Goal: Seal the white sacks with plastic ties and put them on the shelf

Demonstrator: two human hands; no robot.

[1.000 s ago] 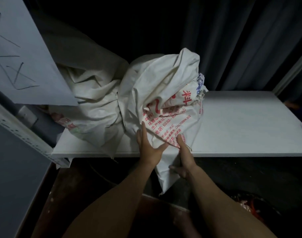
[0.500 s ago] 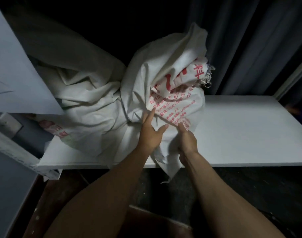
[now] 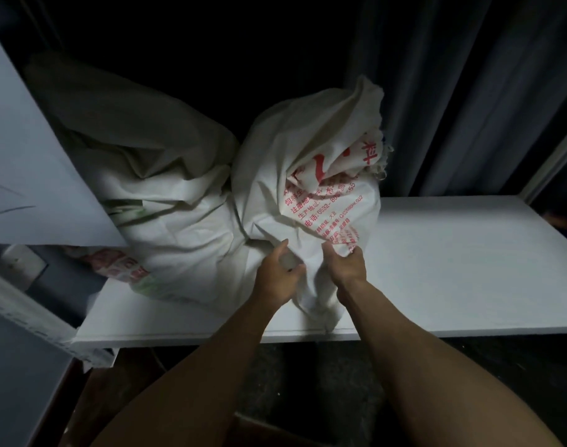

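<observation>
Looked down on a wide white shelf (image 3: 453, 262) backed by a dark curtain (image 3: 469, 91), with a slanted white panel (image 3: 33, 175) cutting in at the left. Found two white sacks on its left half: a plain sack (image 3: 166, 201) slumped at the left end, partly under the panel, and, touching its right side, a printed sack (image 3: 308, 175) with red lettering, bulging and creased, with a tail of loose cloth trailing to the shelf's front edge. Saw the left hand (image 3: 277, 279) curled round a fold at the foot of the printed sack, thumb and fingers closed on the cloth, and the right hand (image 3: 346, 269) just beside it, fingers dug into the same gathered cloth below the lettering. Made out no plastic tie in either hand or on the gathered cloth; could not tell the neck bound or unbound in such dim light. Judged the printed sack soft and limp, a woven skin given to folding and sliding, light enough for two hands to shove yet bulky and prone to slumping. Judged the gathered tail the surest hold for steering, with a flat palm low on the belly for pushing further back. Expected only slack, or more fraying, from a tug on the ragged top corner.
</observation>
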